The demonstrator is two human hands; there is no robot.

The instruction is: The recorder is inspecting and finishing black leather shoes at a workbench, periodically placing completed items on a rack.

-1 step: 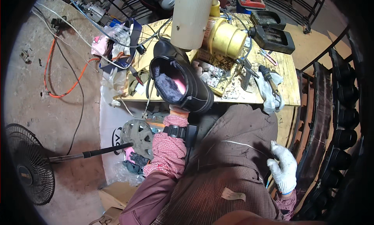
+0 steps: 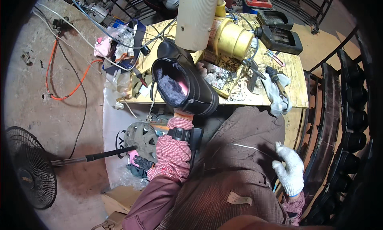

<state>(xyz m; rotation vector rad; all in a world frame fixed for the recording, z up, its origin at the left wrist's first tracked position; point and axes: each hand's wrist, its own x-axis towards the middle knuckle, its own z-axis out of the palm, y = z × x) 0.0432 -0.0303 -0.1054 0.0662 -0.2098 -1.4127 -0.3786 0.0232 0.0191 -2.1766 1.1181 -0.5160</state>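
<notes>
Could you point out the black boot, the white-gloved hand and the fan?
Black boot (image 2: 201,90): head view, on its outer side.
White-gloved right hand (image 2: 289,171): head view, on its middle.
Fan (image 2: 32,175): head view, on its round grille.

the left hand (image 2: 183,114), mostly hidden, meets the black boot (image 2: 201,90) from its near side; the boot shows a fluffy grey lining (image 2: 168,86); right of the boot and nearer the body, the gloved right hand (image 2: 288,170) keeps thumb and finger apart; beyond the boot to the right is a yellow cylinder (image 2: 234,38); well left of the boot, a black fan (image 2: 32,170)
</notes>
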